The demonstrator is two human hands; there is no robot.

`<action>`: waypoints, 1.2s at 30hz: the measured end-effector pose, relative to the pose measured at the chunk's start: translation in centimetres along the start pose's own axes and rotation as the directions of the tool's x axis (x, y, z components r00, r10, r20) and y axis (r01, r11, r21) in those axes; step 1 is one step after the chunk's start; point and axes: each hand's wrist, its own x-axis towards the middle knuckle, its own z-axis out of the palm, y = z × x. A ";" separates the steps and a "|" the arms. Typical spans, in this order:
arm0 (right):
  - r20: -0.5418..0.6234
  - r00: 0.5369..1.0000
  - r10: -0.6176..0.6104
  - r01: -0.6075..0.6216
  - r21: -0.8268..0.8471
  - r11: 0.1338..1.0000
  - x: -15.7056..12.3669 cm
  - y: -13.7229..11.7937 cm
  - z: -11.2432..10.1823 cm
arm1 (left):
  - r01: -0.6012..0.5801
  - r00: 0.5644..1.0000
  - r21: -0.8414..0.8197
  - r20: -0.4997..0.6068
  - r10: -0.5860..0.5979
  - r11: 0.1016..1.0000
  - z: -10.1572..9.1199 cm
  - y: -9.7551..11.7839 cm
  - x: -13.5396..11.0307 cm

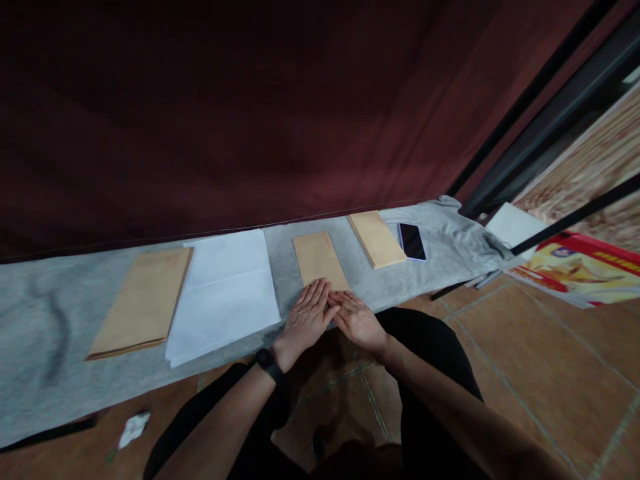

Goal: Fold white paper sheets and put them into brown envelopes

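Observation:
A single brown paper envelope (317, 257) lies flat on the grey cloth in front of me. My left hand (309, 312) rests palm down over its near end, fingers stretched out. Beside it, my right hand (357, 319) also lies flat, its fingers reaching onto the envelope's near right corner. The two hands meet at the thumbs and cover the envelope's near edge. To the left is a stack of white paper sheets (225, 293) with a crease across it. Right of the envelope sits a stack of brown envelopes (377, 239).
Another stack of brown envelopes (140, 300) lies at far left on the grey cloth (30, 347). A phone (413, 241) is at the right. Dark red fabric (225, 133) hangs behind. A red and yellow box (585, 267) stands at right; a white scrap (134, 429) is on the tiled floor.

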 end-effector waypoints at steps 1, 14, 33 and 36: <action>0.013 1.000 -0.011 0.011 0.030 0.999 0.2 0.4 -0.5 | 0.001 1.000 0.004 0.000 -0.001 1.000 -0.1 -0.2 0.1; 0.142 0.985 -0.098 0.081 0.121 0.989 6.7 7.7 -1.2 | -0.051 0.999 -0.005 0.011 0.051 0.999 0.3 1.3 0.4; 0.229 0.969 -0.088 0.113 -0.100 0.989 21.7 12.6 2.9 | -0.098 0.994 -0.120 0.042 0.104 0.988 0.0 1.2 0.2; 0.251 0.958 -0.138 0.165 -0.092 0.982 21.8 11.8 3.4 | -0.093 0.994 -0.131 0.039 0.099 0.987 0.1 1.2 0.3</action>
